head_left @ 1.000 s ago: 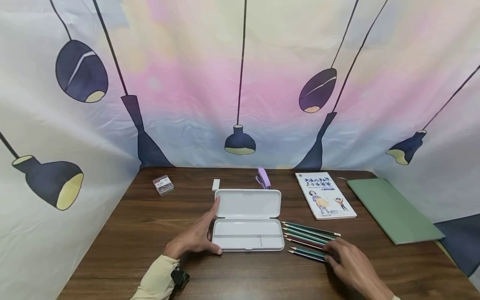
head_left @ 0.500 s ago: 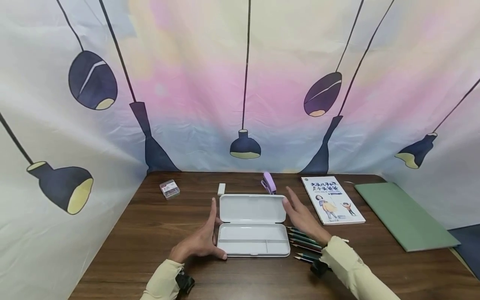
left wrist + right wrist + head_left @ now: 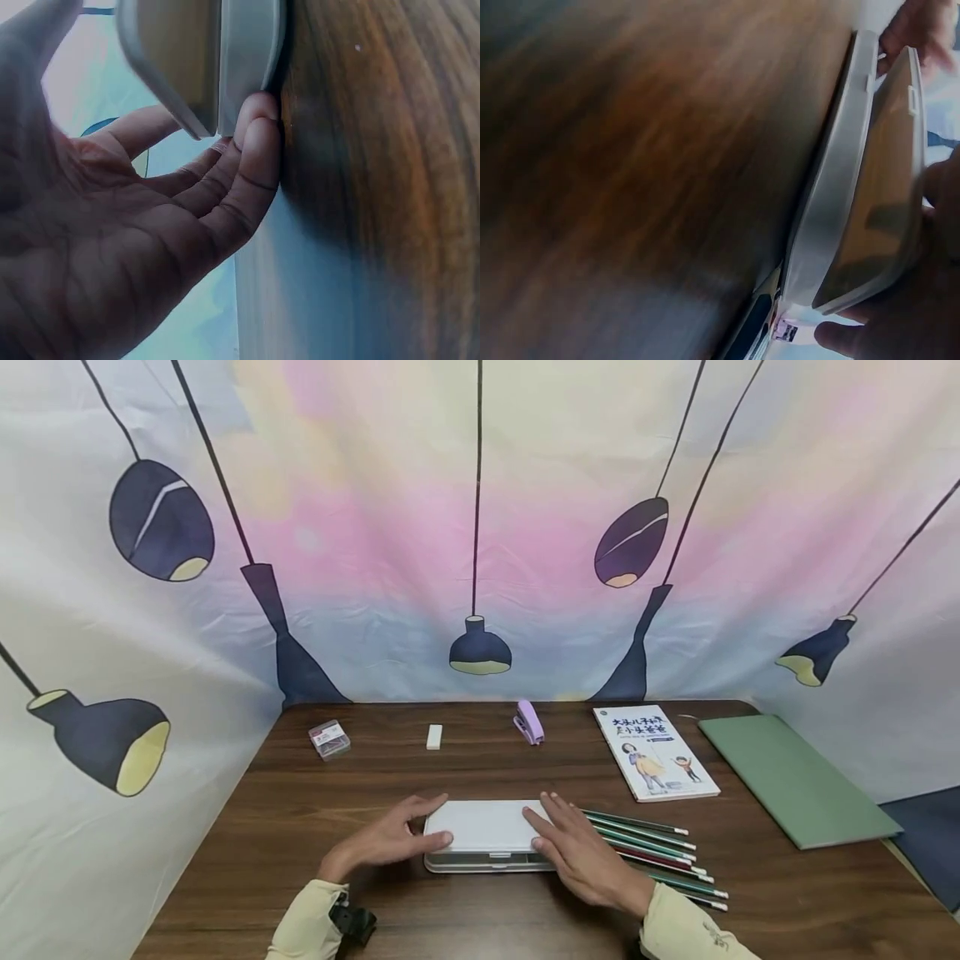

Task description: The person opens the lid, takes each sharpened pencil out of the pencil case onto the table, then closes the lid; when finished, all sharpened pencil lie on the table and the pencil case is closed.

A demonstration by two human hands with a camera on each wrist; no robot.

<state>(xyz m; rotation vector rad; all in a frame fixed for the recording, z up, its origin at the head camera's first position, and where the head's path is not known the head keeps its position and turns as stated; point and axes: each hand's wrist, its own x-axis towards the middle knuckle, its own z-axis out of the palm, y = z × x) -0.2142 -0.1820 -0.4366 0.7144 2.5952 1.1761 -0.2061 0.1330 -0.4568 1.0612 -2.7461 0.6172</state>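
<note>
A white pencil case point(image 3: 487, 827) lies on the table, its lid tilted down over the base with a gap along the front. My left hand point(image 3: 390, 835) is at the case's left end, thumb and forefinger spread across it. Bent fingertips point(image 3: 257, 146) of that hand touch the end of the base in the left wrist view. My right hand point(image 3: 588, 860) lies over the right end of the lid, fingers extended onto its top. Several pencils point(image 3: 652, 835) lie to the right of the case, partly hidden by the right hand and forearm.
Behind the case are a small clear box point(image 3: 329, 740), a white eraser point(image 3: 434, 737) and a purple stapler point(image 3: 528, 723). A white book point(image 3: 656, 753) and a green folder point(image 3: 798, 781) lie at the right. A lamp-patterned cloth point(image 3: 390, 527) hangs behind the table.
My right hand has left the pencils, reached the raised lid and swung it forward and down over the base. My left hand has stayed at the case's left end.
</note>
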